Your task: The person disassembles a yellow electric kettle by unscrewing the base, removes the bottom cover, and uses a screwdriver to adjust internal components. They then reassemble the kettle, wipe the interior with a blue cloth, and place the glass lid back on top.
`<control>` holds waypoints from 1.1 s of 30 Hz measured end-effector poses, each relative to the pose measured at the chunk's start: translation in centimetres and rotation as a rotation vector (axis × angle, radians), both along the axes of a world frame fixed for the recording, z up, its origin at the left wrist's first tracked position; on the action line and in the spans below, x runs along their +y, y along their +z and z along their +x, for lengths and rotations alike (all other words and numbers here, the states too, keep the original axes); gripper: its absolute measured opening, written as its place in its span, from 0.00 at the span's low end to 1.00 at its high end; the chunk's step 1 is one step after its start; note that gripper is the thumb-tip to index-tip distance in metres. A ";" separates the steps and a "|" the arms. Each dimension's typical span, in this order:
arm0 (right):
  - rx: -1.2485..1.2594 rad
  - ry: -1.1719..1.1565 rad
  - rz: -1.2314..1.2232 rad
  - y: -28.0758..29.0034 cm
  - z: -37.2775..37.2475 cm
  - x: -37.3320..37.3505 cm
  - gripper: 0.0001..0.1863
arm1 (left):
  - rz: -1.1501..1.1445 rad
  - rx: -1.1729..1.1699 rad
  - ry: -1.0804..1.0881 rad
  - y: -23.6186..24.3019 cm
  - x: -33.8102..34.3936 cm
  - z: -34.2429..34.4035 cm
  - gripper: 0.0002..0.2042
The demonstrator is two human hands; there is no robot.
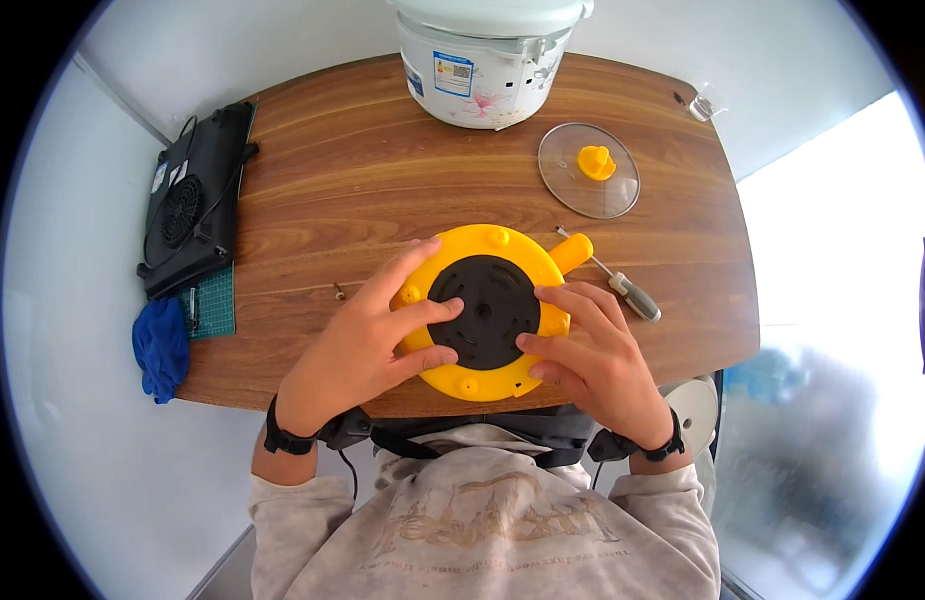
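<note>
Touching round yellow plastic base point(498, 383) and matte-black slotted disc point(491, 300) over wood-grain worktop point(383, 180) with left grip point(355, 345) splayed apart, right grip point(611, 368) bent, fingertips apart.

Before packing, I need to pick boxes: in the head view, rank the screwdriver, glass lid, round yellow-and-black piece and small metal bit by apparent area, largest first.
1. Round yellow-and-black piece, partly covered
2. Glass lid
3. Screwdriver
4. Small metal bit

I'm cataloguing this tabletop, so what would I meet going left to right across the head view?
Blue cloth, small metal piece, yellow-rimmed round object, screwdriver handle, small clear object.
</note>
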State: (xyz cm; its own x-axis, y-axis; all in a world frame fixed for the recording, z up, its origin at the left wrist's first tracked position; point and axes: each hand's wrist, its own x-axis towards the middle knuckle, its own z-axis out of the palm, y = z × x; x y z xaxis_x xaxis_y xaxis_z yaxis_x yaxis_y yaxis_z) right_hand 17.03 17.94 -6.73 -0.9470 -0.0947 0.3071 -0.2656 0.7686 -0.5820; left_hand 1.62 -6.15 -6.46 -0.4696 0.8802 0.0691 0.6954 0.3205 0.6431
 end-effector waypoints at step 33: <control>-0.041 -0.057 -0.008 0.9 0.8 -2.2 0.12 | 0.106 -0.042 -0.042 -0.4 -0.7 0.3 0.09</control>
